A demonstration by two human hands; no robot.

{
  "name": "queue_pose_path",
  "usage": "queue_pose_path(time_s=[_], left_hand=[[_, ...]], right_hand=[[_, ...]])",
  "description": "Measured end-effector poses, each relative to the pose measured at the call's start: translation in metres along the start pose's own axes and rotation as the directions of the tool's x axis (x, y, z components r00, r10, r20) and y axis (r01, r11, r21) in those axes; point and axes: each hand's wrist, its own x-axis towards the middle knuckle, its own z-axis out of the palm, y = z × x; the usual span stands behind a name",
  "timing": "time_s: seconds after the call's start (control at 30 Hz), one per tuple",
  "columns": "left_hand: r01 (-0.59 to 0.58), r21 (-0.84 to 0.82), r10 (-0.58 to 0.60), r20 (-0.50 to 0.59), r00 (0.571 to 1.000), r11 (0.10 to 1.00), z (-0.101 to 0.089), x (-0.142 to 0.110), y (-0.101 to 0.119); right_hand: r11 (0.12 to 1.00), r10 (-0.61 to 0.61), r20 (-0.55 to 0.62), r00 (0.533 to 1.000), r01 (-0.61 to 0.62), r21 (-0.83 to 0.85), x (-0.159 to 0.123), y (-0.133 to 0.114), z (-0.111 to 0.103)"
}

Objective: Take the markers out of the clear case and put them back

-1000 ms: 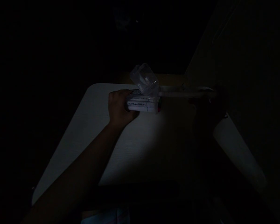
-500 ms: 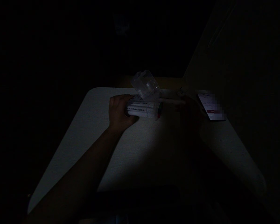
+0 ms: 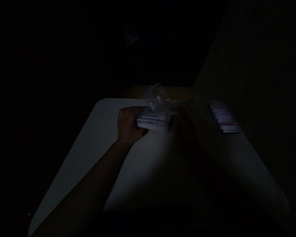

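The scene is very dark. My left hand is wrapped round the left end of a clear plastic case of marker pens, which lies on its side on the table. Several white-barrelled pens show inside, with red and green ends at the right. The case's clear lid stands tilted open above it. At the case's right end is my right hand, deep in shadow. A pale, blurred marker pen runs from its fingertips to the upper part of the case; its fingers are hard to make out.
The light table has rounded corners, and my arms lie over it. A lit phone rests at its right edge. Some thin, dim thing lies between the case and the phone. Darkness surrounds the table.
My right hand has moved left, bringing the marker pen closer in to the case, so less of it sticks out. My left hand keeps its hold. The whole view has shifted slightly.
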Motion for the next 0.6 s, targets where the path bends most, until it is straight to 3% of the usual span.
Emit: queue_pose_path(time_s=[0.13,0.27,0.43,0.6], left_hand=[[0.037,0.011,-0.037,0.019,0.999,0.999,0.001,-0.001,0.0],[0.055,0.006,-0.055,0.016,0.998,0.998,0.002,-0.001,-0.001],[0.049,0.014,-0.049,0.002,0.999,0.999,0.002,-0.001,0.0],[0.031,0.002,-0.031,-0.028,0.999,1.0,0.003,-0.001,0.001]], right_hand=[[0.997,-0.07,0.122,0.99,0.074,-0.031,0.001,0.001,0.004],[0.987,0.006,0.214,0.977,0.029,-0.16,0.004,0.007,0.008],[0.921,0.227,0.073,0.971,-0.19,-0.339,0.004,0.033,0.0],[0.916,0.24,0.007,0.971,-0.224,-0.333,0.001,0.058,-0.01]])
